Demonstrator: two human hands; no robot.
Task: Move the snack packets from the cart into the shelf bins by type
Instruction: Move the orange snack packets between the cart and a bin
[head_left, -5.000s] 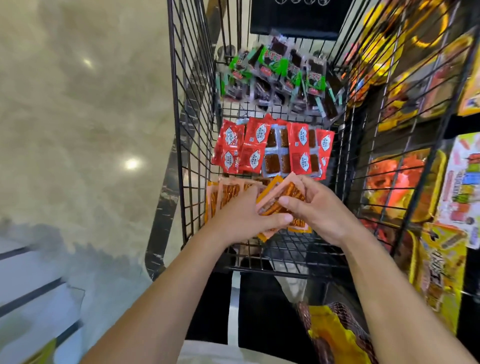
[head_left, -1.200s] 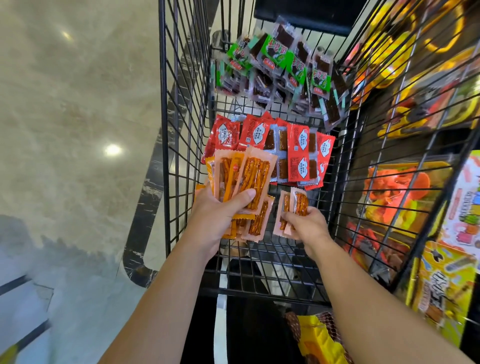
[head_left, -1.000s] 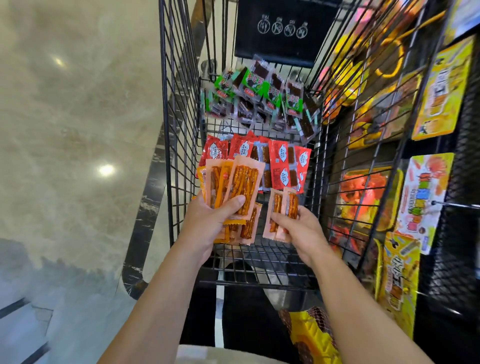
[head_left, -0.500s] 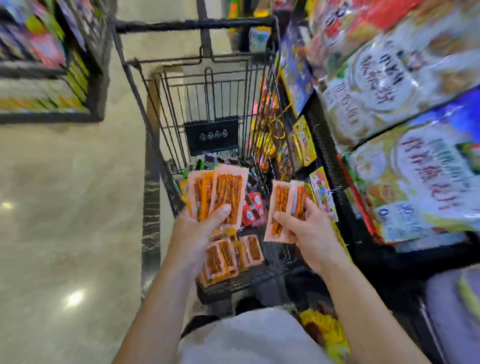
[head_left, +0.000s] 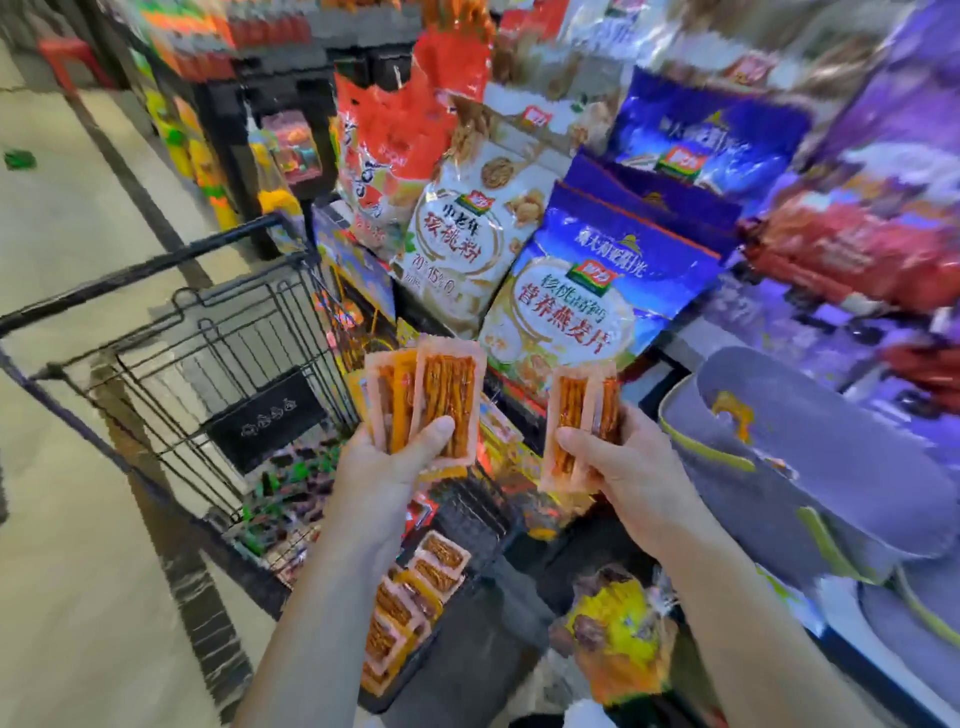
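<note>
Stocked shelving (head_left: 696, 338) fills the far and right sides of the scene, faced with a white bag (head_left: 462, 234) and a blue bag (head_left: 587, 291); a grey bin (head_left: 841, 467) with green trim sits at the near right. The wire cart (head_left: 171, 338) stands at the left on the pale floor (head_left: 78, 519). The left hand (head_left: 395, 467) grips a fan of orange-stick packets (head_left: 436, 400), thumb across their lower part, so that each face shows and the type can be checked. The right hand (head_left: 618, 462) pinches a pair of like packets (head_left: 582, 415) upright, near the grey bin, which is judged to be their destination. Both handfuls are held above the cart, apart from each other. Further matching packets (head_left: 410, 592) lie in the near corner of the cart; green packets (head_left: 291, 483) lie farther in, a separate type.
</note>
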